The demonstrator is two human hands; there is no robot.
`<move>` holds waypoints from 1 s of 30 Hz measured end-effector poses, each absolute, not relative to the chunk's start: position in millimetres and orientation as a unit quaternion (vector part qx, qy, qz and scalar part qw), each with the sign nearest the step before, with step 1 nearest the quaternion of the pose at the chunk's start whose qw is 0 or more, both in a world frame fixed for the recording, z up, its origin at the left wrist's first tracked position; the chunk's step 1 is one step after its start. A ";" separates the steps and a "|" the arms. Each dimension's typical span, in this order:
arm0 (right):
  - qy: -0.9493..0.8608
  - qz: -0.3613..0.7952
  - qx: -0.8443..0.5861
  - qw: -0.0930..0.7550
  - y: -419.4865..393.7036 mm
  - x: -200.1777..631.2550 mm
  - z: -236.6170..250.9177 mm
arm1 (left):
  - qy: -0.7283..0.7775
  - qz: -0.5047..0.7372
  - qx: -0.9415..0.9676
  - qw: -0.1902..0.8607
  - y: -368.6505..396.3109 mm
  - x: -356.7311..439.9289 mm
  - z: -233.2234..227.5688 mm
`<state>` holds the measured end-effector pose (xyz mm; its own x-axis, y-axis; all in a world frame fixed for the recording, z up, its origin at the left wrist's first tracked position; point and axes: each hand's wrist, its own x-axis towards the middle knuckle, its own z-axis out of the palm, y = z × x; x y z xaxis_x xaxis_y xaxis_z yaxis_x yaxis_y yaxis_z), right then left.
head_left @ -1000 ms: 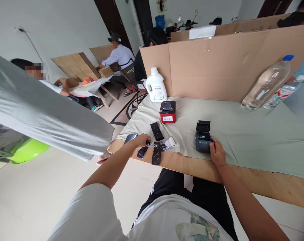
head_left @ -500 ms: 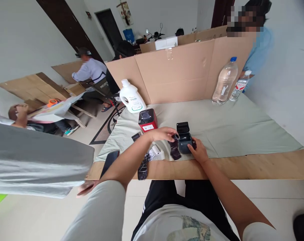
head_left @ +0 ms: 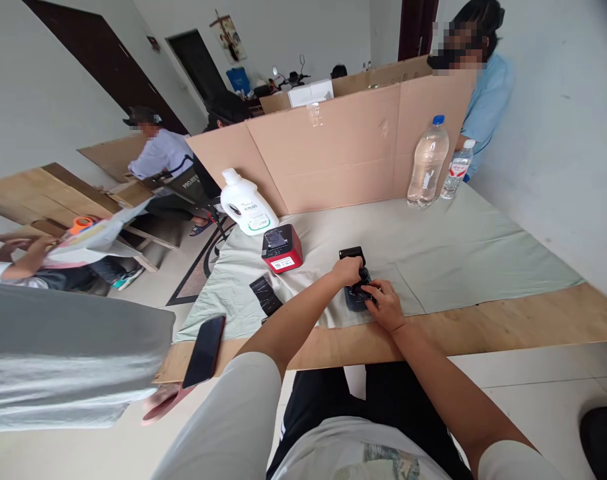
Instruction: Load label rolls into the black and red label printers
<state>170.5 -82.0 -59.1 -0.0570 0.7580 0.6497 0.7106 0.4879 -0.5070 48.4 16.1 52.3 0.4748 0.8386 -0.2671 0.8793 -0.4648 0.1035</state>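
Note:
A small dark portable printer [head_left: 354, 305] rests near the table's front edge, its lid [head_left: 352, 253] raised. My left hand [head_left: 347, 271] reaches into the open printer, fingers closed at the roll of dark paper, which they mostly hide. A dark, shiny strip [head_left: 356, 291] of that paper lies across the printer's front. My right hand [head_left: 386, 307] is at the printer's right side, its fingers bent over the strip and the casing. To the left, a black strip [head_left: 266, 295] lies on the cloth, partly behind my left forearm.
A red and black box-shaped device [head_left: 282, 249] stands left of the printer, before a white detergent bottle [head_left: 249, 203]. Two water bottles [head_left: 427, 163] stand by the cardboard partition [head_left: 328, 160]. A phone [head_left: 205, 351] overhangs the front edge. Other people sit beyond and left.
My left hand has brought the dark roll rightward from beside the printer into its opening. My right fingers have shifted from the casing's side toward its top. The view has also shifted.

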 end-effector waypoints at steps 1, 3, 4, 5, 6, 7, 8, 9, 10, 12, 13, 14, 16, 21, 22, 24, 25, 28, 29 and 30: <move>-0.727 0.024 -0.507 0.463 -81.7 170.4 -59.5 | 0.515 -0.084 0.846 0.109 14.1 48.3 49.3; -0.727 0.018 -0.512 0.457 -80.9 170.3 -60.1 | 0.524 -0.077 0.843 0.090 10.1 48.2 43.5; -0.726 0.016 -0.516 0.454 -80.6 170.2 -60.1 | 0.522 -0.072 0.846 0.079 8.2 48.4 40.7; -0.726 0.015 -0.521 0.449 -80.5 170.1 -59.9 | 0.519 -0.064 0.850 0.067 6.7 48.6 38.0; -0.725 0.014 -0.525 0.445 -80.5 170.1 -59.6 | 0.517 -0.055 0.852 0.057 5.4 48.9 35.1; -0.725 0.012 -0.528 0.441 -80.6 170.0 -59.2 | 0.517 -0.046 0.853 0.049 4.7 49.1 32.3; -0.726 0.010 -0.530 0.437 -80.9 170.0 -58.8 | 0.519 -0.039 0.853 0.044 4.4 49.3 29.5; -0.728 0.008 -0.531 0.434 -81.2 170.1 -58.6 | 0.521 -0.035 0.852 0.042 4.6 49.1 26.9; -0.729 0.005 -0.531 0.432 -81.5 170.1 -58.6 | 0.523 -0.034 0.851 0.043 5.3 48.5 24.8; -0.731 0.001 -0.531 0.428 -81.9 170.2 -59.3 | 0.513 -0.028 0.856 0.061 7.8 45.5 22.9; -0.731 0.001 -0.532 0.427 -82.0 170.3 -59.8 | 0.506 -0.012 0.859 0.074 9.5 43.0 23.3; -0.732 0.001 -0.532 0.425 -81.9 170.3 -60.4 | 0.502 0.020 0.860 0.084 11.5 39.8 24.5; -0.733 0.002 -0.531 0.425 -81.5 170.1 -61.4 | 0.512 0.120 0.847 0.083 16.1 31.9 28.3; -0.733 -0.005 -0.522 0.436 -80.8 170.1 -60.8 | 0.545 0.271 0.786 0.110 24.8 13.5 29.8; -0.734 -0.008 -0.519 0.437 -80.9 170.2 -60.2 | 0.532 0.274 0.789 0.138 24.0 11.1 27.2; -0.738 -0.012 -0.514 0.437 -81.7 170.3 -59.1 | 0.497 0.289 0.799 0.176 18.2 7.3 19.7; -0.740 -0.012 -0.512 0.436 -82.2 170.3 -58.6 | 0.481 0.300 0.803 0.182 13.1 5.7 15.4; -0.745 -0.010 -0.509 0.431 -83.5 169.9 -58.2 | 0.450 0.306 0.818 0.185 -7.8 1.1 1.7; -0.745 -0.009 -0.510 0.430 -83.7 169.8 -58.4 | 0.442 0.297 0.826 0.185 -15.4 -0.4 -2.6; -0.744 -0.008 -0.512 0.430 -83.7 169.6 -58.6 | 0.436 0.286 0.834 0.183 -22.6 -2.0 -6.4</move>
<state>169.6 -83.7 -58.6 -0.1070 0.7546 0.6474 0.7678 0.4764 -0.4284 -2.0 -22.6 -6.4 0.4569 0.8309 0.3176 0.6216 -0.5537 0.5542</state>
